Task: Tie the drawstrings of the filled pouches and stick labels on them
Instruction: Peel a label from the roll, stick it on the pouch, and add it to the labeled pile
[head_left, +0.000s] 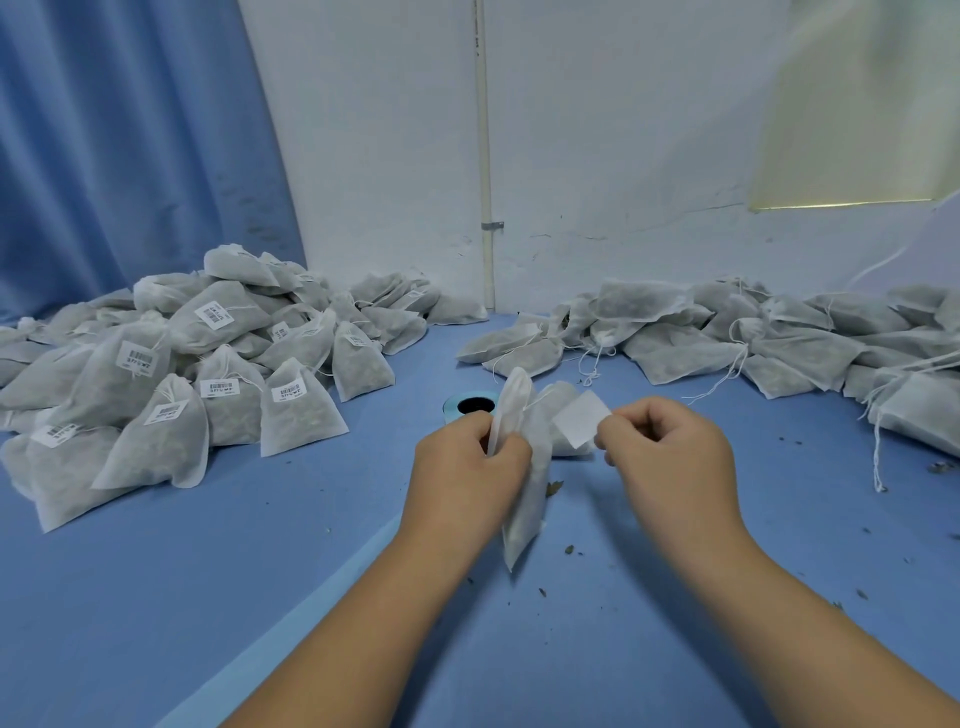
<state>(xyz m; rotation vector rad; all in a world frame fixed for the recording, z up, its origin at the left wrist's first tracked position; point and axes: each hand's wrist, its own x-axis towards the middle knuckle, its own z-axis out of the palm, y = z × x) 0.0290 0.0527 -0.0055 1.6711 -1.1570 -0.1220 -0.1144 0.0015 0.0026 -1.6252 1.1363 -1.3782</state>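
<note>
My left hand (470, 460) grips a white filled pouch (525, 499) near its top, holding it upright above the blue table. My right hand (667, 457) pinches a blank-looking white label (581, 419) by one edge, just right of the pouch and apart from it. A second pouch (563, 400) lies on the table behind the label. A blue label roll (470, 404) sits flat behind my left hand, partly hidden by it.
A pile of labelled, tied pouches (171, 374) covers the table's left side. Unlabelled pouches with loose strings (737, 338) lie along the back right. Dried herb crumbs (569, 549) dot the blue table (260, 597). White walls and a blue curtain stand behind.
</note>
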